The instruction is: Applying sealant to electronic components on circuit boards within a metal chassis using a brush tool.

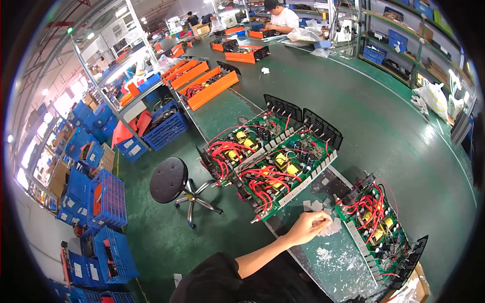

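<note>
Here's the left hand point(305, 228), reaching in from the bottom of the frame, fingers curled narrow with thumb and fingertips close together, right over the small pale square pieces point(317, 205) at lower right of centre. Whether a piece sits between those fingertips, I can't tell; nor can I tell how the right hand stands, out of the frame. Just right of the fingers lies a wired circuit board point(374, 217), red leads looping over yellow parts. Up in the centre, 2 more board assemblies point(273, 177) lie side by side, black grilles point(323, 129) at their far ends. White flakes point(326, 255) scatter across the green bench point(399, 146) below the hand. Over to the left, a black stool point(168, 180); beyond it, blue crates point(108, 199). Orange cases point(214, 91) line the upper middle, and a person in a white shirt point(284, 19) works at the top.
</note>
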A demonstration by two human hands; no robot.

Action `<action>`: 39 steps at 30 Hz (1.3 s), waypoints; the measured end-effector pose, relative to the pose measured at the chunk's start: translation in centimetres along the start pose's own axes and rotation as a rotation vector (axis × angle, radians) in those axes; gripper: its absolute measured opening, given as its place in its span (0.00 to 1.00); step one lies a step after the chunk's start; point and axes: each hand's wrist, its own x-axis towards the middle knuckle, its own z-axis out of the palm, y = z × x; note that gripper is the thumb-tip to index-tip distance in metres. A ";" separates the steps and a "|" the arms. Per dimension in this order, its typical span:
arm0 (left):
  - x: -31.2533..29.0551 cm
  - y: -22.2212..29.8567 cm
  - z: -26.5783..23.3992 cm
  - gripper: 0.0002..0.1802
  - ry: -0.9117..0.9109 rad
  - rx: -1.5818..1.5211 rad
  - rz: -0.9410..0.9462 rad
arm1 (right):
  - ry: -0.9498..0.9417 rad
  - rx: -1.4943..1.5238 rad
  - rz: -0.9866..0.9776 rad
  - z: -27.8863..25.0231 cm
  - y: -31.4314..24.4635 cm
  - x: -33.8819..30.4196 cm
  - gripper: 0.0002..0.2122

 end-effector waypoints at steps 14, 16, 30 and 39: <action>-0.5 -0.1 -1.2 0.08 0.141 0.172 0.029 | 0.092 -0.282 0.037 1.0 1.1 -0.7 0.08; 0.2 0.3 0.4 0.08 0.125 0.146 -0.038 | 0.170 -0.131 0.361 0.7 0.0 -0.2 0.05; 0.2 -1.1 0.7 0.05 0.075 0.102 0.066 | 0.121 -0.078 0.194 -0.6 2.0 -0.2 0.06; 0.5 -1.3 -0.3 0.06 0.080 0.132 0.080 | 0.133 -0.030 0.231 0.4 1.2 0.2 0.06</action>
